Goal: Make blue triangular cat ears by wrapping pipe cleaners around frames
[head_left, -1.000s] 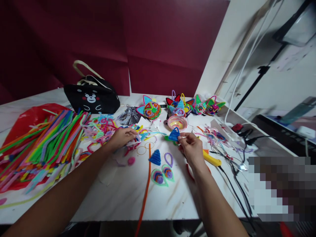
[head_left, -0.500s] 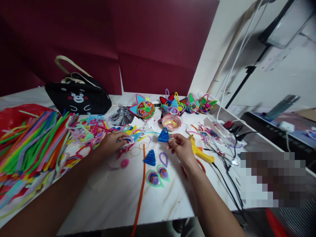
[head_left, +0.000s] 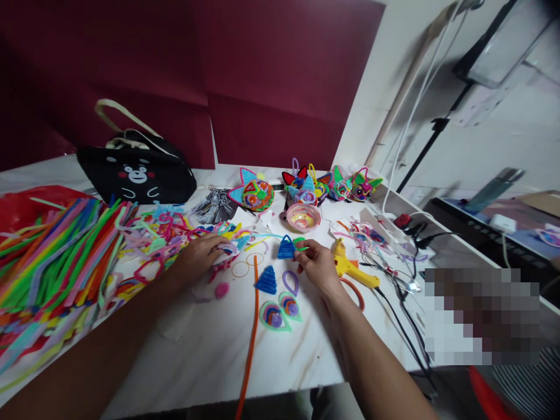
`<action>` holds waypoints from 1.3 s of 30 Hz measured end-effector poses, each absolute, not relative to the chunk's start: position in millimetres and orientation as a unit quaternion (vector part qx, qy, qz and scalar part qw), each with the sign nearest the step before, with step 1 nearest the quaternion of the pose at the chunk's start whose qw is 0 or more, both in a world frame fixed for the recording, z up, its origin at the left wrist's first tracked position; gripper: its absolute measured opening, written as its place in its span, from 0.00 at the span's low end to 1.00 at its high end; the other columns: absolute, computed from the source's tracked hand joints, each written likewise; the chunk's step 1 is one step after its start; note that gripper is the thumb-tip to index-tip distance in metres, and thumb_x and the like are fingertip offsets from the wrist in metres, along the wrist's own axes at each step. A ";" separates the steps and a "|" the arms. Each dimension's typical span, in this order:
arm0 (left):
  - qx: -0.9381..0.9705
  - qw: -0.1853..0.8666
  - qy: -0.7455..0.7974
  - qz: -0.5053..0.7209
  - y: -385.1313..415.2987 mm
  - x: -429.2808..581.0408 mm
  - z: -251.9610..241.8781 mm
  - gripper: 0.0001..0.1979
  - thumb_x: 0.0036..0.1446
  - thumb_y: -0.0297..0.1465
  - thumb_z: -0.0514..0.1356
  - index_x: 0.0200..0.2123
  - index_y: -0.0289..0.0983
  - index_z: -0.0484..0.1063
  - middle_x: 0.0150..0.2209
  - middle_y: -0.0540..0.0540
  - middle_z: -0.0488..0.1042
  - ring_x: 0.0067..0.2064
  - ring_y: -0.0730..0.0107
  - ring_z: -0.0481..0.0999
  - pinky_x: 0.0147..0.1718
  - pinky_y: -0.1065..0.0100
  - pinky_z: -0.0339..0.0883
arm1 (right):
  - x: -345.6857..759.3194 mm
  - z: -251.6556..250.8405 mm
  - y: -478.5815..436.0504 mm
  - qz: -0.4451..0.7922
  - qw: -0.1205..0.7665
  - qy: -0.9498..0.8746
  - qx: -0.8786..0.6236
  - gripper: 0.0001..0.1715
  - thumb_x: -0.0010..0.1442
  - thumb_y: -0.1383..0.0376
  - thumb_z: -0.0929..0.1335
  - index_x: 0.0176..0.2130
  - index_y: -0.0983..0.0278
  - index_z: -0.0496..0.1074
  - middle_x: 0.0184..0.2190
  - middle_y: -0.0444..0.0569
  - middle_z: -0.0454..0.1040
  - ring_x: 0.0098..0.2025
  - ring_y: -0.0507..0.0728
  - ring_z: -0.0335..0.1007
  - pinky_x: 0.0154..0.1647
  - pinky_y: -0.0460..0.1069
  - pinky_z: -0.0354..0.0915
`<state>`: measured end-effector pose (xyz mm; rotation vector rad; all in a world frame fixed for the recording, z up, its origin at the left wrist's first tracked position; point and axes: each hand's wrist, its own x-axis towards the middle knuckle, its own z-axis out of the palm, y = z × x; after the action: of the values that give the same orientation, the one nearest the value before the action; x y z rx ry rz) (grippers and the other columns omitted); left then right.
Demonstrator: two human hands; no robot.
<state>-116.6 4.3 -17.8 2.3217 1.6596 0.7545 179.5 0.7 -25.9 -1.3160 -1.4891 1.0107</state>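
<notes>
My right hand (head_left: 315, 261) pinches a blue triangle of pipe cleaner (head_left: 286, 247) by its right side, above the white table (head_left: 306, 361). Something green shows just behind the fingertips. At the left, my left hand (head_left: 205, 252) is closed at the edge of the pile of coloured scraps (head_left: 238, 240); what its fingers hold, if anything, cannot be made out. A second blue triangle (head_left: 266, 280) lies between the hands, beside a long orange pipe cleaner (head_left: 251, 338). A purple loop (head_left: 290, 282) and two green-edged teardrop shapes (head_left: 275, 317) lie close by.
A yellow glue gun (head_left: 356, 272) with its cable lies right of my right hand. Colourful cat-like heads (head_left: 254, 194) and a pink bowl (head_left: 303, 217) stand behind. Bundled pipe cleaners (head_left: 65, 256) and a black bag (head_left: 137, 174) are on the left.
My right hand has moved slightly left and down with the blue triangle. A green piece now shows behind its fingers. My left hand has hardly moved.
</notes>
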 end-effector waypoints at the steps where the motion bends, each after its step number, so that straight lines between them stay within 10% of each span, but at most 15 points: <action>1: 0.781 0.094 0.565 0.251 3.6 -116.1 -17.9 0.15 0.55 0.35 0.51 0.41 0.41 0.74 0.44 0.45 0.75 0.46 0.58 0.72 0.46 0.63 0.62 | 179.5 -26.0 0.7 0.397 0.434 -0.606 -0.536 0.11 0.52 0.61 0.66 0.37 0.63 0.69 0.22 0.42 0.73 0.16 0.50 0.67 0.20 0.45 0.62; 11: 0.715 0.119 0.583 0.368 -1.1 -108.2 -13.0 0.19 0.53 0.35 0.55 0.48 0.40 0.71 0.34 0.46 0.73 0.37 0.59 0.72 0.37 0.63 0.66 | 174.9 -24.6 -5.4 0.259 0.390 -0.666 -0.580 0.10 0.55 0.64 0.65 0.38 0.62 0.71 0.24 0.46 0.75 0.22 0.52 0.68 0.27 0.47 0.61; 17: 0.645 0.303 0.550 0.435 -11.2 -87.8 -6.2 0.23 0.51 0.37 0.58 0.51 0.39 0.65 0.36 0.47 0.69 0.30 0.69 0.72 0.29 0.68 0.68 | 170.9 -15.5 -14.3 0.127 0.381 -0.726 -0.558 0.11 0.58 0.63 0.64 0.39 0.63 0.73 0.35 0.52 0.73 0.32 0.55 0.69 0.34 0.49 0.61; 27: 0.621 0.422 0.496 0.437 -25.7 -59.4 -10.5 0.24 0.47 0.34 0.61 0.49 0.37 0.64 0.30 0.51 0.68 0.28 0.71 0.73 0.26 0.69 0.71 | 133.0 -14.3 -28.1 0.374 0.428 -0.706 -0.424 0.18 0.55 0.58 0.67 0.45 0.62 0.70 0.32 0.45 0.73 0.25 0.49 0.63 0.25 0.44 0.60; 39: 0.733 0.210 0.525 0.379 -32.2 -54.5 -3.7 0.18 0.46 0.33 0.59 0.43 0.40 0.71 0.38 0.46 0.72 0.33 0.68 0.73 0.33 0.69 0.70 | 123.5 1.5 -26.8 0.211 0.367 -0.799 -0.426 0.10 0.60 0.68 0.62 0.33 0.63 0.72 0.28 0.45 0.72 0.28 0.51 0.65 0.31 0.45 0.59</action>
<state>-54.5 -32.2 -3.7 2.0366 1.4595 1.0536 123.5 -26.8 1.5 -1.0944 -2.0539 0.5420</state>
